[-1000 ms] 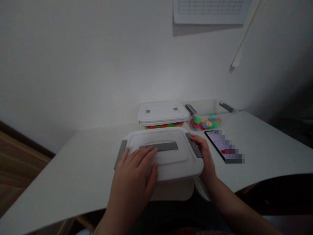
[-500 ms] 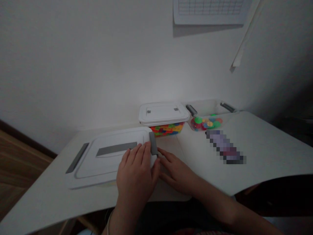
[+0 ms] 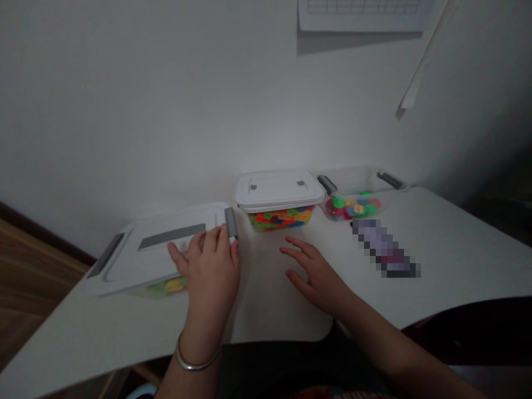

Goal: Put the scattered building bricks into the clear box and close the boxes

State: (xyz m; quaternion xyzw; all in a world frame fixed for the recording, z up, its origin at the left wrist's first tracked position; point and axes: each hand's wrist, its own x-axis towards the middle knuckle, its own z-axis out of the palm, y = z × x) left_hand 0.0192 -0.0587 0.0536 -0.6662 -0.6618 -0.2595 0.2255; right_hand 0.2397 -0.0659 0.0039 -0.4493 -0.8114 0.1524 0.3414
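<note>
My left hand [image 3: 211,266] rests with spread fingers on the right end of a storage box with a white lid [image 3: 158,263], next to its grey side latch [image 3: 231,223]. Green and yellow pieces [image 3: 166,286] show through the box's clear front wall. Apart from the box, my right hand [image 3: 313,274] hovers over the table with its fingers stretched out and nothing in them. Behind the hands stands a smaller white-lidded box [image 3: 280,191], full of colourful plastic pieces [image 3: 282,218].
Back right, a lidless clear bin [image 3: 353,191] holds round coloured pieces [image 3: 355,208]. A pixelated flat object [image 3: 384,247] lies on the white table [image 3: 449,260]. A wall [image 3: 145,111] rises behind, with a gridded sheet [image 3: 361,16] hanging on it.
The large lidded box has shifted left and back, with my left hand on it. My right hand has come away from the box's right end, and its fingers have spread.
</note>
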